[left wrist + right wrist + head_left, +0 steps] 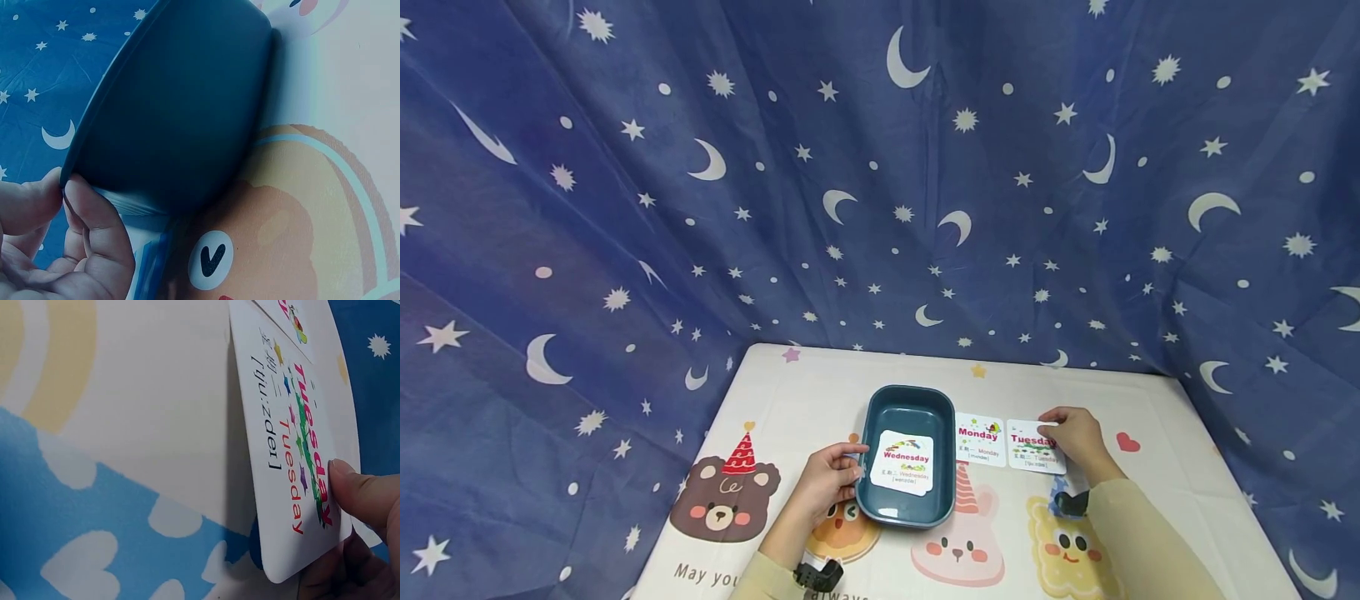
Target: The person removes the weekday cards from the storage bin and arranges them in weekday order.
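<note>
A dark teal tray (904, 515) stands on the table, holding a small stack of cards topped by the "Wednesday" card (901, 467). At its left side, my left hand (826, 482) pinches the rim between thumb and fingers; the left wrist view shows this grip on the tray wall (169, 112). To the tray's right lies the "Monday" card (981, 442). Beside that card is the "Tuesday" card (1034, 457), its right edge pinched by my right hand (1078, 437). In the right wrist view, the thumb (362, 490) presses on the Tuesday card's face, with fingers partly hidden beneath.
A white tablecloth with cartoon prints, including a bear (722, 504) and a rabbit (958, 546), covers the table. A blue curtain (865, 208) with moons and stars hangs behind the table and along its left side. Dark bands (820, 575) sit on both wrists.
</note>
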A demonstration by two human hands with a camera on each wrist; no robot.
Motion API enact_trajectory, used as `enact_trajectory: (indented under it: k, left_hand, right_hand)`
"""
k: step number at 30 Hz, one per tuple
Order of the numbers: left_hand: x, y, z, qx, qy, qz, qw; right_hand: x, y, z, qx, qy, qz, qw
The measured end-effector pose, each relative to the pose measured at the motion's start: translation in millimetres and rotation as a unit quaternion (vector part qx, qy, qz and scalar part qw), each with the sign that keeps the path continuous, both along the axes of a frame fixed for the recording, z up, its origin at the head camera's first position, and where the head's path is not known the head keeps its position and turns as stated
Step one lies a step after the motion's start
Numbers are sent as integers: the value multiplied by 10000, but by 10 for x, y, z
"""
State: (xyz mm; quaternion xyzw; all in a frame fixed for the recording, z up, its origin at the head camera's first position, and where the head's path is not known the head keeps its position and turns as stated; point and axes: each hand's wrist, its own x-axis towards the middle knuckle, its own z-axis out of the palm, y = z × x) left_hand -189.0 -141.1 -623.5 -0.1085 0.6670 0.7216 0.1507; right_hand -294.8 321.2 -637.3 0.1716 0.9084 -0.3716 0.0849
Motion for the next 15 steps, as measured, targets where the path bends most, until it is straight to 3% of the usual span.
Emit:
enact_trajectory:
  k: [15]
  left_hand:
    - [-12, -20, -30, -31, -6, -20, 10000]
  right_hand:
    - [30, -7, -3, 172, -14, 132, 9998]
